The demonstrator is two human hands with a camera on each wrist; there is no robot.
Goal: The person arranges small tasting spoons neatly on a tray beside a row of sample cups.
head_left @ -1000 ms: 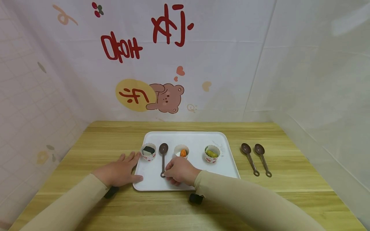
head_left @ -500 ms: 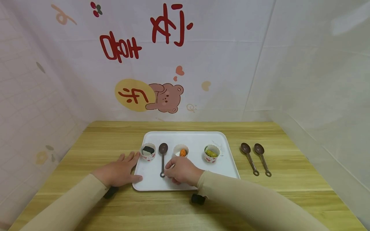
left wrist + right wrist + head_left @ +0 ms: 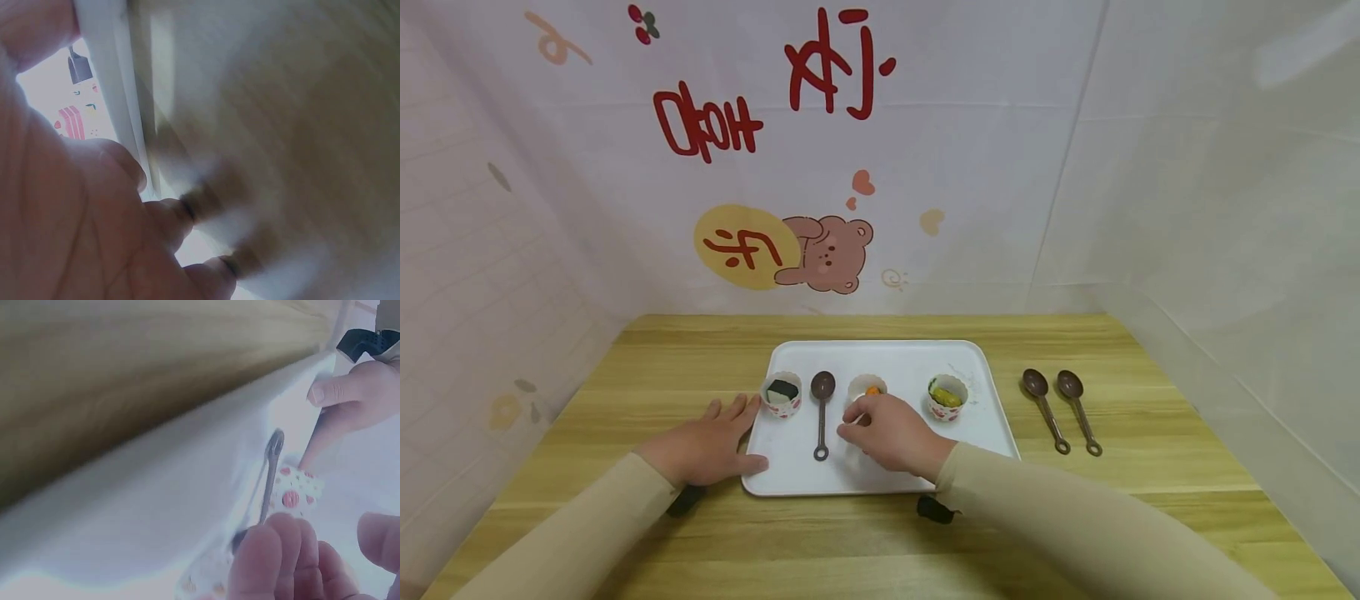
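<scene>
A white tray holds several small things. My left hand rests at its left edge, thumb over the rim and fingers stretched beside a paper cup with a dark-and-white piece in it. Right of that cup, a brown spoon lies on the tray, ring end toward me. Just right of the spoon handle hovers my right hand, its fingers loosely bent with nothing held; the right wrist view shows the thumb apart from the fingers and the spoon beyond them. It partly hides a middle cup with an orange piece.
A third paper cup with green-yellow pieces stands on the tray's right part. Two more brown spoons lie side by side on the wooden table, right of the tray. White printed cloth encloses the back and sides.
My right hand has let go of the spoon handle's ring end and moved right and slightly away from me. The spoon stays on the tray. The left hand has kept its place.
</scene>
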